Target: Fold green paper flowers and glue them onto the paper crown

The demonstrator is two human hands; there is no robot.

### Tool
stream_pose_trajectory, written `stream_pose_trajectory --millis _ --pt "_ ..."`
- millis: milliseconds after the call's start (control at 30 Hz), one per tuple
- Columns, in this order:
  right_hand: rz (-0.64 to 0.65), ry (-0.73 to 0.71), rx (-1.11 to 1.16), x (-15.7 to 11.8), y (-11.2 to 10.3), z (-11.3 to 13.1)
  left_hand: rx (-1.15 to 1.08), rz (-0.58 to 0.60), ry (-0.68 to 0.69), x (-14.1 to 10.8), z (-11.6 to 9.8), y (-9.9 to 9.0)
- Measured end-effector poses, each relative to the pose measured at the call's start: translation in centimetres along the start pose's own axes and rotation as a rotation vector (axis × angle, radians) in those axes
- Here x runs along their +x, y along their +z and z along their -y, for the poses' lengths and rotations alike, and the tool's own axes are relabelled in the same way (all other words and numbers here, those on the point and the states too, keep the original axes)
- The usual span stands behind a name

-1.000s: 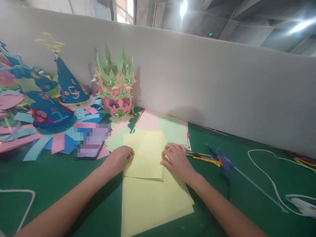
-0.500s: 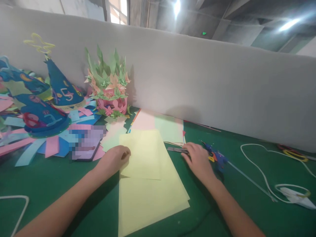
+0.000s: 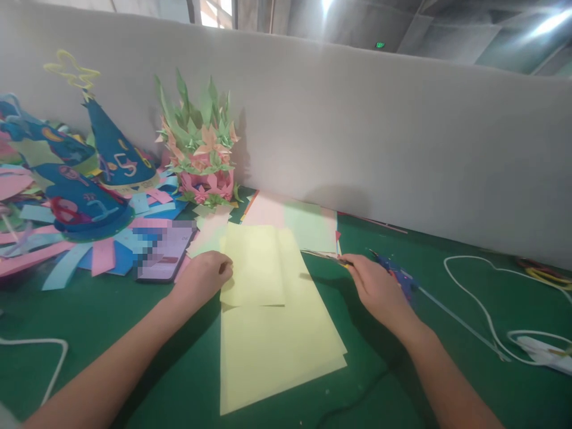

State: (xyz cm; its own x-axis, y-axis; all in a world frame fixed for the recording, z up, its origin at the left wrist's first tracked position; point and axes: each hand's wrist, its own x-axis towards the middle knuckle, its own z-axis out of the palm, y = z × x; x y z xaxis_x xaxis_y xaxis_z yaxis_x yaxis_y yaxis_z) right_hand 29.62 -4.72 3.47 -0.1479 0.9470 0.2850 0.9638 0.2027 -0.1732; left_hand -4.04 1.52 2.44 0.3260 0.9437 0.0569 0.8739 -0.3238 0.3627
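Note:
My left hand (image 3: 205,275) is closed in a pinch at the left edge of a smaller yellow sheet of paper (image 3: 257,268). This sheet lies over larger yellow sheets (image 3: 281,357), and its lower edge is slightly raised. My right hand (image 3: 375,289) grips a pair of scissors (image 3: 320,255), their thin metal blades pointing left toward the paper. Most of the scissors' handle is hidden in the palm. Just behind that hand rests a blue glue gun (image 3: 404,279) with a clear glue stick in it.
To the left stand blue cone hats (image 3: 118,149), paper strips and a phone (image 3: 165,256). Farther back are a paper flower crown (image 3: 208,155) and pink and green sheets (image 3: 308,226) by the white partition (image 3: 379,131). A white cable (image 3: 482,310) curls on the right of the green table.
My right hand has picked the scissors up off the table and tilted them. The left hand keeps its hold on the smaller yellow sheet. The view has shifted slightly.

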Motion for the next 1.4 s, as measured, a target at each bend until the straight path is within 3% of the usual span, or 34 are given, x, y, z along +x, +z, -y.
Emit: stream_pose_trajectory --millis 233,433,600,800,1167,1400 --pt "0.263 0.059 0.387 -0.9 0.8 3.6 0.029 -0.107 -0.063 0.2 0.4 -0.1" --pt "0.441 -0.01 0.397 -1.1 0.8 4.6 0.094 -0.014 -0.059 0.1 0.4 -0.3" --pt "0.451 -0.224 0.388 -1.4 1.0 4.0 0.14 0.007 -0.056 0.1 0.4 -0.1" --pt "0.43 -0.347 0.309 -1.2 0.9 3.4 0.153 0.053 -0.078 0.0 0.1 -0.5" --pt "0.402 -0.396 0.238 -1.1 0.7 2.8 0.096 0.109 -0.126 0.1 -0.1 -1.3" --pt "0.36 -0.411 0.222 -1.2 1.2 2.5 0.091 0.148 -0.076 -0.4 -0.5 -1.8"
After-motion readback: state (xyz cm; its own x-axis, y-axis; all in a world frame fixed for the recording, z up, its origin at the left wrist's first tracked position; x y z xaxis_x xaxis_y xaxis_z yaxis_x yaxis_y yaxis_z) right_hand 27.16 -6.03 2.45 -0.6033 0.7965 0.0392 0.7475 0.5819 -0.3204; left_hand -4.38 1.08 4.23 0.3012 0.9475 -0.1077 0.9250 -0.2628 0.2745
